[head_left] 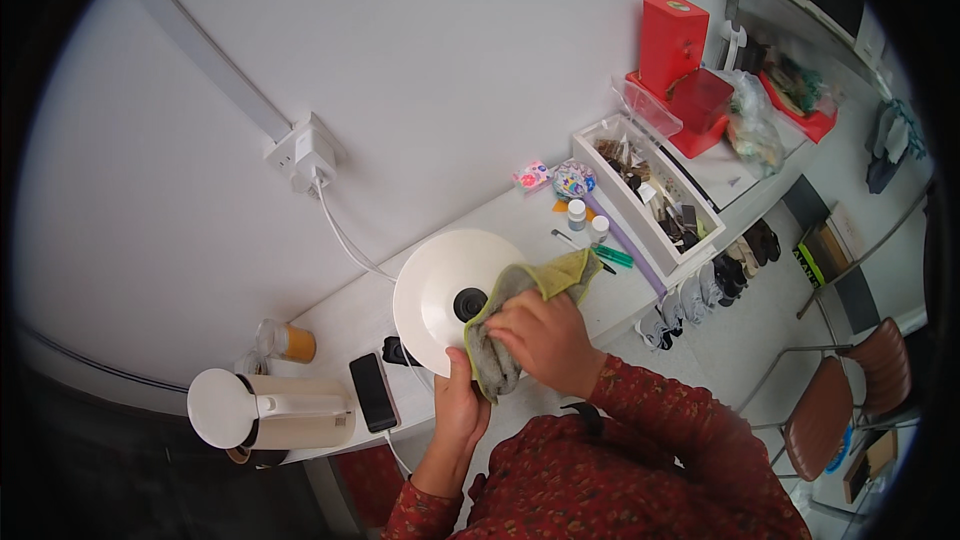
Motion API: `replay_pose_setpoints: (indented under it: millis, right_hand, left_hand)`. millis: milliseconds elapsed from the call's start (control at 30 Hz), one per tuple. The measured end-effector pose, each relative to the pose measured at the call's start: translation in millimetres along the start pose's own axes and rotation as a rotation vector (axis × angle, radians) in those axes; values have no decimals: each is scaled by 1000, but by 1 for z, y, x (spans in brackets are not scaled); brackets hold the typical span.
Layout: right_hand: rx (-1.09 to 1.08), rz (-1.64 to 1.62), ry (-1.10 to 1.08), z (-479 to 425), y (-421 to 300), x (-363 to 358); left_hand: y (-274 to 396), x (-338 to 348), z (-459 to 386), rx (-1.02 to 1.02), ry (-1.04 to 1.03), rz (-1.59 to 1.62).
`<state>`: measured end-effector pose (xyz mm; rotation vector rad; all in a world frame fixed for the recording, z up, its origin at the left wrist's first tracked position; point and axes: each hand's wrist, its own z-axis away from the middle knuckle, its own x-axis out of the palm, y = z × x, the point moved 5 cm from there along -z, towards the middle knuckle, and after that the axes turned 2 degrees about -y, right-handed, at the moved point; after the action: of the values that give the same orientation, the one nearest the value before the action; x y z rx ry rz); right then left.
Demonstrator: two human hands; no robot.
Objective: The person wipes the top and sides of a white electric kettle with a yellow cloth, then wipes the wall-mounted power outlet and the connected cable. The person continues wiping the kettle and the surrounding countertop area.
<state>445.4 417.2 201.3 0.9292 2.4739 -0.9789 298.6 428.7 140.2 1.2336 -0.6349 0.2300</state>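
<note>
A round white electric kettle base with a black connector in its middle is tilted up in front of me. My left hand grips its near edge, thumb on the upper face. My right hand clutches a grey and yellow-green cloth against the right side of the base. The cloth covers part of that side and hides some of the rim. To the left on the white table stands a cream electric kettle with its lid closed.
A charging phone, a dark object and a jar are on the left. Pill bottles, pens and a white organizer box stand at right, with red containers behind. A white cable runs from the wall socket.
</note>
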Motion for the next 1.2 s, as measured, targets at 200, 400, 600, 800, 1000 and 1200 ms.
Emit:
replay_pose_setpoints:
  millis: [200,400,600,800,1000,1200]
  right_hand:
    - [120,81,38,-5,12,-5]
    - [-60,-19,-33,17,-1,-1]
    - [308,-112,38,-21,39,-14]
    - [-32,-144,-61,-58,-17,1]
    - [-323,-331,-373,-3,-54,37]
    - [-250,16,-217,-63,-15,17]
  left_hand:
    - [-7,-8,10,-16,96,-2]
    - [1,-10,16,25,29,-67]
    - [14,12,24,71,-160,-473]
    - [3,11,20,29,-257,-616]
    - [4,-28,11,242,-286,-767]
    - [10,1,8,-93,-176,-715]
